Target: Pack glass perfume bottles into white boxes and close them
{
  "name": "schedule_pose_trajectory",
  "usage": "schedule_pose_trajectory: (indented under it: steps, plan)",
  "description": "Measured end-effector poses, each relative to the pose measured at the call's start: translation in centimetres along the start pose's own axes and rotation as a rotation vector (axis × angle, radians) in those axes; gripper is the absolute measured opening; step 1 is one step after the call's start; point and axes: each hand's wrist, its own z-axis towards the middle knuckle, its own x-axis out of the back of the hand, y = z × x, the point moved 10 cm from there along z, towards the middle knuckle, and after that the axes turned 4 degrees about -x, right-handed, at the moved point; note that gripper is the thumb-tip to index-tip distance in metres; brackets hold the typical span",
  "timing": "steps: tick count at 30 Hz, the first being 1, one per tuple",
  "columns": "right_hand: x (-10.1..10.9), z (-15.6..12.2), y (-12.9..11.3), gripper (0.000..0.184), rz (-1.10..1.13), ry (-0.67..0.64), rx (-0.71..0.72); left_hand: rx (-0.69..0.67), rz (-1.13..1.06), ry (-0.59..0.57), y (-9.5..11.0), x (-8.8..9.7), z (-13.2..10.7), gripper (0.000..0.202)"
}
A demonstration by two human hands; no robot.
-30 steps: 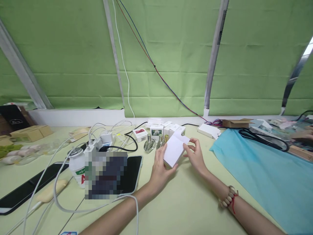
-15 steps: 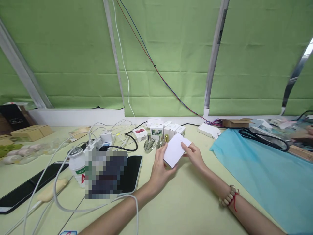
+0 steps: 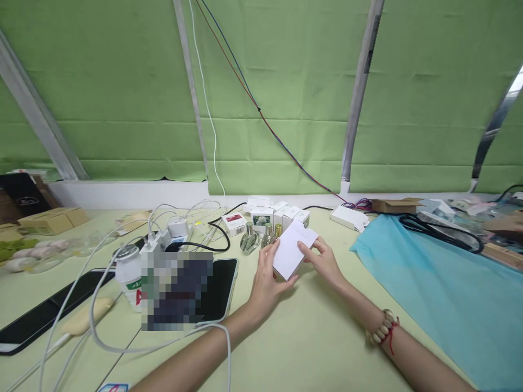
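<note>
A plain white cardboard box [image 3: 291, 255] is tilted between my two hands above the table. My left hand [image 3: 266, 280] wraps round its left side and lower end, thumb along the bottom edge. With thumb on the front face and fingers behind, my right hand [image 3: 322, 261] grips the box's right side near a flap at the upper end. Just behind stand small glass perfume bottles: a clear one with a silver cap [image 3: 249, 239] and, partly hidden by my left hand, one with a gold cap [image 3: 278, 231].
Several small white boxes [image 3: 261, 218] stand at the back. Left are a tablet [image 3: 218, 286], a white can-shaped bottle [image 3: 129, 275] and a power strip with trailing white cables [image 3: 122, 351]. A blue cloth [image 3: 441, 288] covers the right side, with a flat white box [image 3: 349, 218] behind it.
My right thumb has slid a little left and down across the box's face. The left hand keeps its hold, and the box stays nearly in place.
</note>
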Motion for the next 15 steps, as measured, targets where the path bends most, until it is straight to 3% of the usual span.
schedule_pose_trajectory:
  steps: [10,15]
  plan:
    - [-1.2,-0.8,-0.5,0.053,0.05,-0.068,-0.01,0.068,-0.04,-0.06,-0.3,-0.6,-0.3,0.058]
    - [-2.0,-1.2,-0.3,0.081,0.213,-0.102,-0.049,0.068,-0.187,-0.018,-0.3,-0.2,-0.1,0.057]
